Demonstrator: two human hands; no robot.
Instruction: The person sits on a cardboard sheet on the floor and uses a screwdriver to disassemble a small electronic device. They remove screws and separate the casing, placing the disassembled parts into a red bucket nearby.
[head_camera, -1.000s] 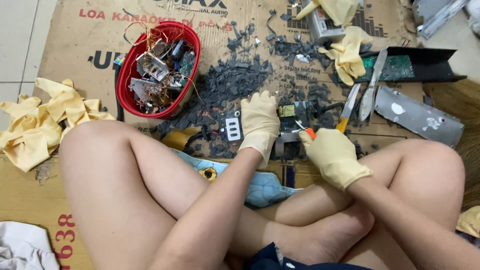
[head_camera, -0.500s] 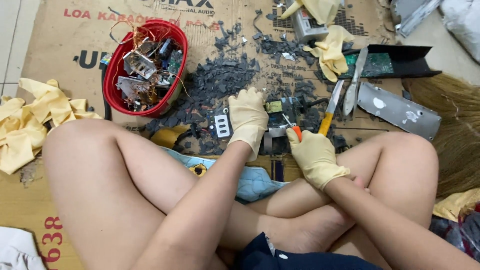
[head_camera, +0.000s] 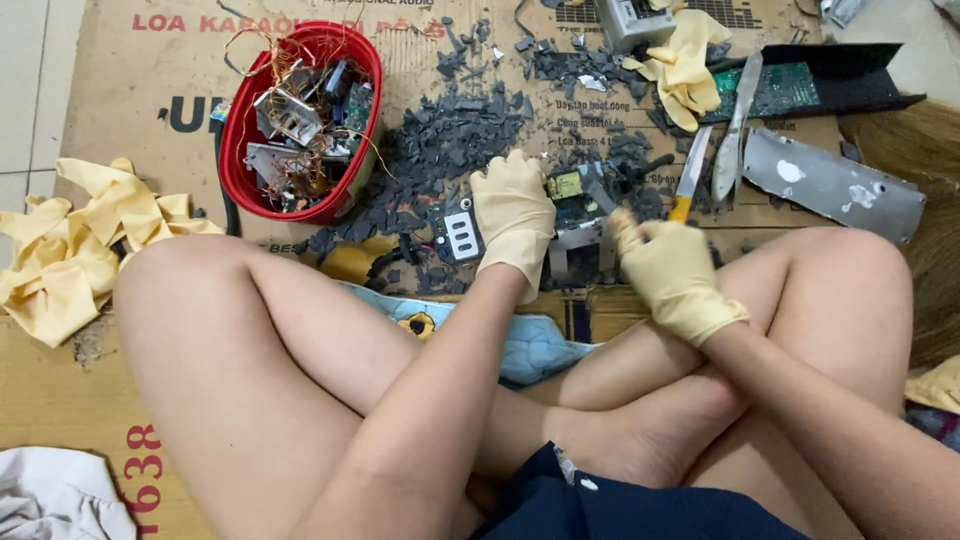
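- Flat brown cardboard sheet (head_camera: 120, 90) covered the floor.
- Red oval plastic basket (head_camera: 352, 150) of scrap sat at ten o'clock.
- Left gloved hand (head_camera: 512, 215) pressed flat, fingers together, on the small grey circuit-board assembly (head_camera: 585, 215).
- Right gloved hand (head_camera: 672, 272), clamped on a tool, lay at the board's four o'clock, nearer its end.

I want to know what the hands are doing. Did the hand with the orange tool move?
Yes. The right hand has drawn slightly back toward the person, away from the small circuit board, and now hides the orange tool it showed before. The left hand stays put.
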